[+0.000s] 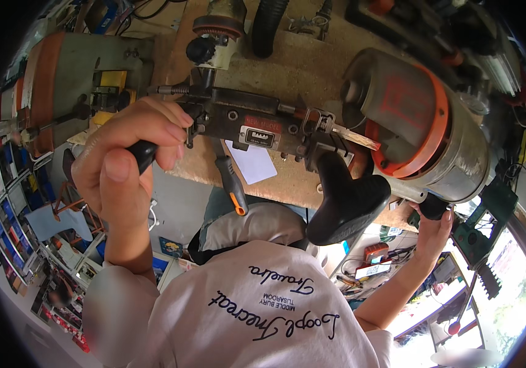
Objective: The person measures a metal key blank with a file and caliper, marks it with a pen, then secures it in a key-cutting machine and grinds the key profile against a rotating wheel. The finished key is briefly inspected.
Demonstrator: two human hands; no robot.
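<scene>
My left hand [125, 147] is closed around a black knob [143, 154] at the left end of a dark metal clamp carriage [223, 116]. Its fingertips touch the small pins there. Along the carriage run screws and a red-and-silver label plate. At its right end a small vise [321, 126] sits beside a thin yellowish strip [356, 137] pointing toward an orange-ringed drum [407, 116]. My right hand [433, 230] grips a black knob [433, 207] under the grey cylindrical housing. Between the hands juts a thick black angled handle [349, 199], touched by neither.
On the wooden bench [177, 168] lie a white card [252, 162] and a black-handled tool with an orange end [232, 187]. A grey-green machine [91, 67] stands at left, and a black hose [269, 27] behind. Shelves [14, 202] line the left; a bright window is lower right.
</scene>
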